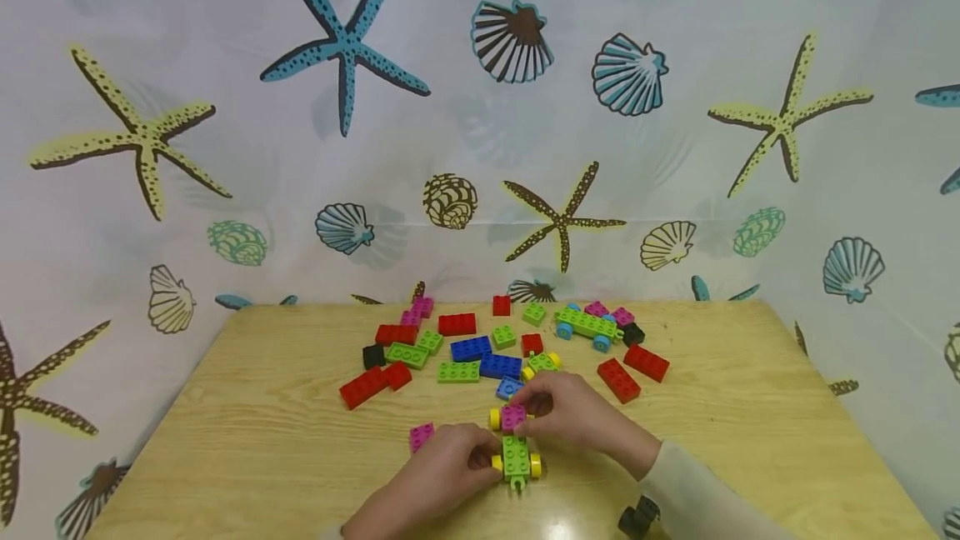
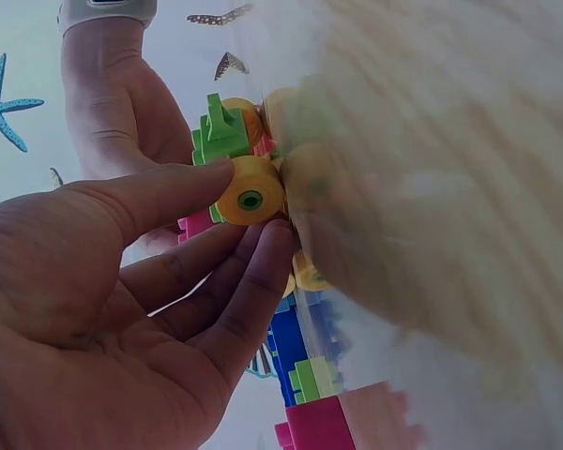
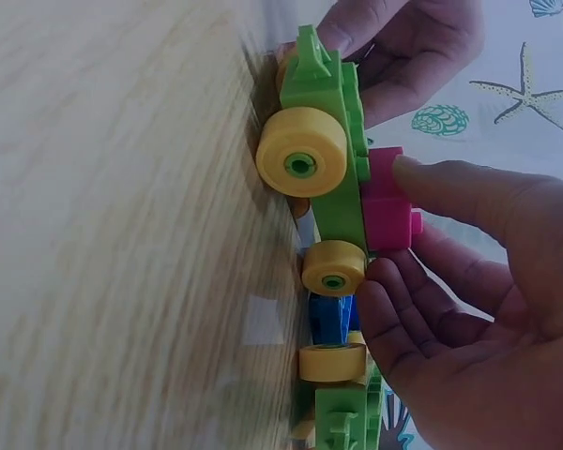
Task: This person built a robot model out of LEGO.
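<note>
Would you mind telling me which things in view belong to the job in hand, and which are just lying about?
In the job:
- green car between the hands, its yellow wheel pinched by the left hand
- pink brick, held by the right hand

Apparently lying about:
- red bricks
- blue bricks
- blue-wheeled car
- loose pink block

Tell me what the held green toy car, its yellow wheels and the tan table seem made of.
Green studded toy car: seemingly smooth moulded plastic; even colour, neat studs. Round yellow wheels: probably smooth, hard plastic; solid colour, clean rims. Flat tan wood-grained table: streaked grain and bright glare suggest glossy wood or laminate.
</note>
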`<state>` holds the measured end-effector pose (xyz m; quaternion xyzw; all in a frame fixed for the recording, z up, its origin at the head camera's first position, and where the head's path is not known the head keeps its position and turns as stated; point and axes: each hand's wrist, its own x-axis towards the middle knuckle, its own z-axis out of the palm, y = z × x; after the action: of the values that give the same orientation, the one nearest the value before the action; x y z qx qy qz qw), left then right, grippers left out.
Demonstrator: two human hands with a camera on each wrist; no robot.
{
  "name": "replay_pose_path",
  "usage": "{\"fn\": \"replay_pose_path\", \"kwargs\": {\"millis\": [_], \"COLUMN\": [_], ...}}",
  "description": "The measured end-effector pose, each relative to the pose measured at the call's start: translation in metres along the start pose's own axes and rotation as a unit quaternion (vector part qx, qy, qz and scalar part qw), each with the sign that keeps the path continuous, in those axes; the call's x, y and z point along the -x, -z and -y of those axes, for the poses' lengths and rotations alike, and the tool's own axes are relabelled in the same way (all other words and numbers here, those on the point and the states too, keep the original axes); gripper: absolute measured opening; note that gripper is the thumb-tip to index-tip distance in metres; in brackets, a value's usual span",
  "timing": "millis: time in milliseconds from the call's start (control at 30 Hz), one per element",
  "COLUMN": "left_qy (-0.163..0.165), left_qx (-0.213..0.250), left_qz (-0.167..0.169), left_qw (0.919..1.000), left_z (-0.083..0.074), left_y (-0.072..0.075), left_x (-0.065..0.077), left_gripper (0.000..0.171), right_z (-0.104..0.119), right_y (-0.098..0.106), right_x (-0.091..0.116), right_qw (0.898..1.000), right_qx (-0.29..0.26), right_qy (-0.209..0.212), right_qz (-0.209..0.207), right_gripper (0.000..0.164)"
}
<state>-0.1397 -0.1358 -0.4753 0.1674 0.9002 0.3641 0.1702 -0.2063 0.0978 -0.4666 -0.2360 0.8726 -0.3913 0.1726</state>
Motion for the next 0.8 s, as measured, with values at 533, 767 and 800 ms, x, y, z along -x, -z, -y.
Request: {"fn": "replay_pose_path", "kwargs": {"millis": [533, 767, 800], "left_qy": [-0.007, 0.013, 0.015], "left_qx": [0.023, 0.027, 0.03], "left_qz": [0.001, 0.002, 0.003], "left_qw": [0.9997, 0.9995, 0.9994], "left_z": [0.0073, 0.009, 0.0094], "left_y": [0.0045, 0.0065, 0.0068], "left_x": [0.0043, 0.0047, 0.005], "left_gripper": [0.028, 0.028, 0.028], "right_z": [0.0015, 0.0019, 0.0019], "right_y": [0.0034, 0.0073, 0.0077], "right_x": [0.0033, 0.0023, 0.0016], "right_qw": [1.0, 0.999, 0.999], "right_qx": [-0.029, -0.036, -0.036], "right_qy": [0.011, 0.012, 0.011], "right_qz": [-0.005, -0.007, -0.007], "right_gripper": [0.033, 0.03, 0.03]}}
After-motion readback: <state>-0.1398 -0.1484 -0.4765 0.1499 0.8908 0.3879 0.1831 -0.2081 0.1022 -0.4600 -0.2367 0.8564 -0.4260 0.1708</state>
